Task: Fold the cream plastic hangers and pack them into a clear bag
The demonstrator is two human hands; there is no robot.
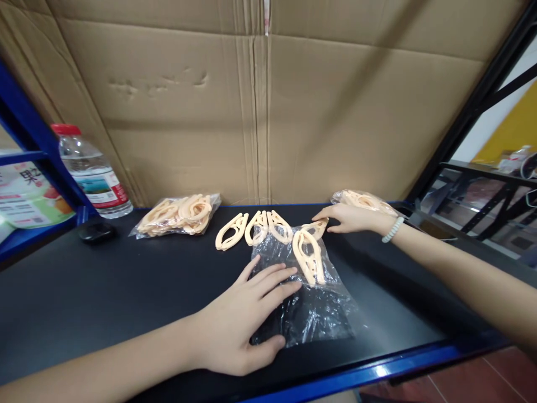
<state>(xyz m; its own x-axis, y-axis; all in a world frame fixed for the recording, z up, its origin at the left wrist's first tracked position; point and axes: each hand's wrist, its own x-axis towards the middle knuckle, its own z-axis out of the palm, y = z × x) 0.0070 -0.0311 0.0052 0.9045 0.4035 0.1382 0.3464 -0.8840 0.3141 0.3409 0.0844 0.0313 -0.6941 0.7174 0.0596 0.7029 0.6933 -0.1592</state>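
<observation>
Under the L hand (239, 319) lies a clear plastic bag (310, 324), on the black tabletop (168, 291); L hand is palm-down, fingers spread, clasping nothing. Just right of those fingertips, a folded cream plastic hanger (318, 263) sits in or on the bag, can't tell which. At R hand (350, 217) fingertips, by bag's far edge: another cream hanger (319, 228), touched at one end; can't tell if pinched. Beaded bracelet (393, 229) on R wrist. Beyond L fingertips, 3 more hangers (239, 223) in a row, bag film partly over the right two. Farther L: bagged hanger pkt (180, 215), then black mouse (98, 232) & red-capped water btl (94, 173). Just behind R hand, 2nd bagged pkt (361, 200). Cardboard backing (188, 140) stands behind all.
</observation>
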